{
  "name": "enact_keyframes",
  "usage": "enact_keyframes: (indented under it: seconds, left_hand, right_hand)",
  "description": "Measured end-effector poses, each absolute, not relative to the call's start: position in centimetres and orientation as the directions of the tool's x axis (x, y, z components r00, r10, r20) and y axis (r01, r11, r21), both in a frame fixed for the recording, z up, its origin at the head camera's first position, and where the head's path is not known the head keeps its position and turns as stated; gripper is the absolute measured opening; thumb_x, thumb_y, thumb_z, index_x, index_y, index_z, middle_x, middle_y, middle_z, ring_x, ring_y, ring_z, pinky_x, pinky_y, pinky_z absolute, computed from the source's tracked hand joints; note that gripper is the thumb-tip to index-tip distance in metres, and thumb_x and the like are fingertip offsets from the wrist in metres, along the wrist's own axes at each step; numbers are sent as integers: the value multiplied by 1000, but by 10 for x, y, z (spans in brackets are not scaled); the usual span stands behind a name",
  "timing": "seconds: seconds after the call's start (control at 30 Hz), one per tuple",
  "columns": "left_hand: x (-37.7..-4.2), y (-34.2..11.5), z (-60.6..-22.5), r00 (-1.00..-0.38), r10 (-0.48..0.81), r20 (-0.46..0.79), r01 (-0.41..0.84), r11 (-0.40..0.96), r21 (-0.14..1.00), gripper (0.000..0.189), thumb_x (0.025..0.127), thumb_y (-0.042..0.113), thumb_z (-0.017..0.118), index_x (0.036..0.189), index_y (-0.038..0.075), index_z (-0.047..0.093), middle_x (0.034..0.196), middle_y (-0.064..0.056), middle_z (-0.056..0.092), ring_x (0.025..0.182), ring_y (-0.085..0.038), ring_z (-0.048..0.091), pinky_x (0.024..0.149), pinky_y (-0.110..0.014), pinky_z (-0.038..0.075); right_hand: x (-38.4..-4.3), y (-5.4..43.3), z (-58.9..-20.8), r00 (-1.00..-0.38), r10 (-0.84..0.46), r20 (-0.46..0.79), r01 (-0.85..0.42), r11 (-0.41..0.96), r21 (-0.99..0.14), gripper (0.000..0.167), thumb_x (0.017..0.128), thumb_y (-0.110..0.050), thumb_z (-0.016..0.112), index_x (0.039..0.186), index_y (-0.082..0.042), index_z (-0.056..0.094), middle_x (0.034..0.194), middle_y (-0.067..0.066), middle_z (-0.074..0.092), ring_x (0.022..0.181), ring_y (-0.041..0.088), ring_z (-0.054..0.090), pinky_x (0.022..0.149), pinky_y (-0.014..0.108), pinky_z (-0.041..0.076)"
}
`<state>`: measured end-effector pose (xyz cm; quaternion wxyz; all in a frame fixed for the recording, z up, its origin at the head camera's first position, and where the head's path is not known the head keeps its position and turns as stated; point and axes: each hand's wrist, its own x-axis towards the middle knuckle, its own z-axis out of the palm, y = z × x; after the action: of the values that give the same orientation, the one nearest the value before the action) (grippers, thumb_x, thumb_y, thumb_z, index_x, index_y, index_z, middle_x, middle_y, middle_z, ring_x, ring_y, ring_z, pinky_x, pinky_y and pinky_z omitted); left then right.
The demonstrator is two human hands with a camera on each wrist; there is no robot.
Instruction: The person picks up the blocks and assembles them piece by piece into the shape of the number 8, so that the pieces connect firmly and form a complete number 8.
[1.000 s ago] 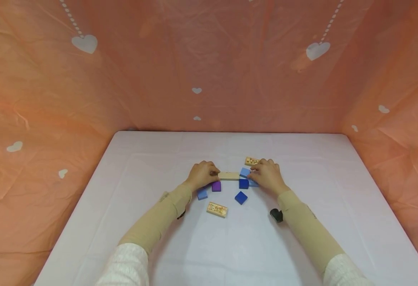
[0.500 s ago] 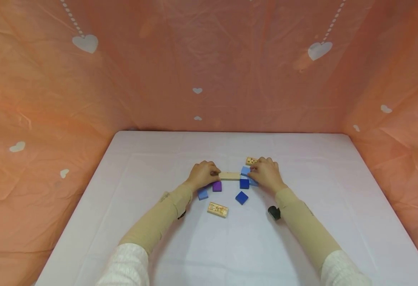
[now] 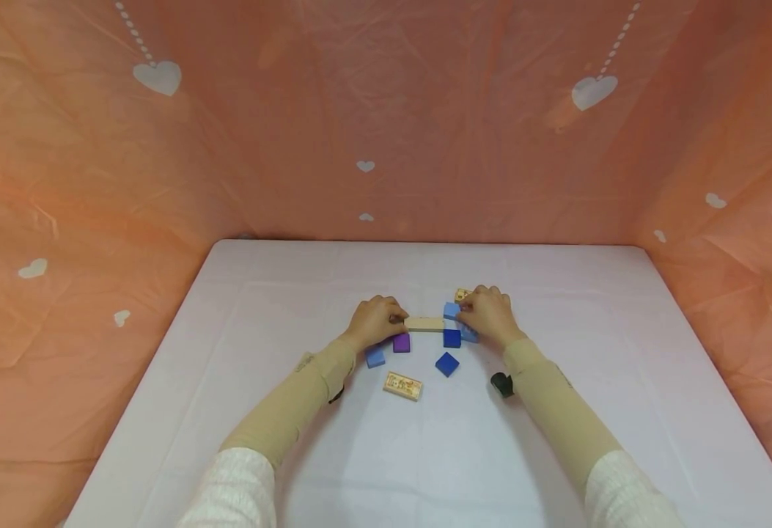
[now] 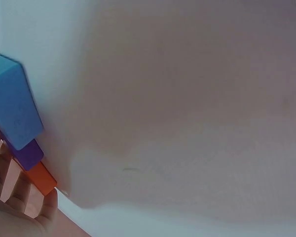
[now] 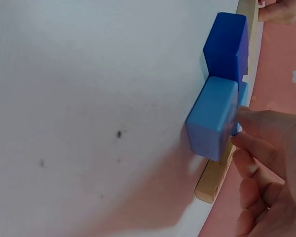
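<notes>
Both hands are near the centre of the head view, on either side of a plain wooden block [image 3: 424, 324] that lies lengthwise across the frame. Fingertips of the left hand [image 3: 374, 320] meet the block's left end, but whether they grip it cannot be told. The right hand [image 3: 489, 312] pinches a light blue block [image 3: 451, 311] between thumb and finger, just beyond the wooden block's right end. Below that end sits a dark blue block [image 3: 451, 338], with a second light blue block [image 3: 469, 334] just to its right, partly covered by the right hand. A tilted dark blue block [image 3: 447, 364] lies lower, apart from these. Under the left hand are a purple block [image 3: 402, 343] and, to its lower left, a third light blue block [image 3: 375, 357]; the left wrist view also shows an orange block [image 4: 41, 178] at the lower left, close to the fingers. One patterned wooden block [image 3: 402, 386] lies below centre, while another patterned piece [image 3: 462, 295] peeks out above the right hand. Everything rests on a white-covered table [image 3: 386, 469], backed by an orange cloth [image 3: 491, 147] with white hearts.
</notes>
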<state>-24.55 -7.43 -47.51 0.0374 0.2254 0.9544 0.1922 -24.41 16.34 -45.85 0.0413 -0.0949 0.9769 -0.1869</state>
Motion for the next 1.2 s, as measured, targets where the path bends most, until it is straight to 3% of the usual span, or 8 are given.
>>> enact_keyframes:
  seconds: [1.2]
  left_hand:
    - [-245, -74, -475, -901, 434, -3, 400, 833, 381, 29, 79, 33, 72, 104, 18, 72, 102, 3, 69, 95, -18, 59, 84, -37, 46]
  right_hand:
    - [-247, 162, -463, -964, -264, -21, -239, 903, -357, 27, 84, -23, 67, 107, -9, 70, 103, 11, 66, 91, 28, 49, 85, 45, 35]
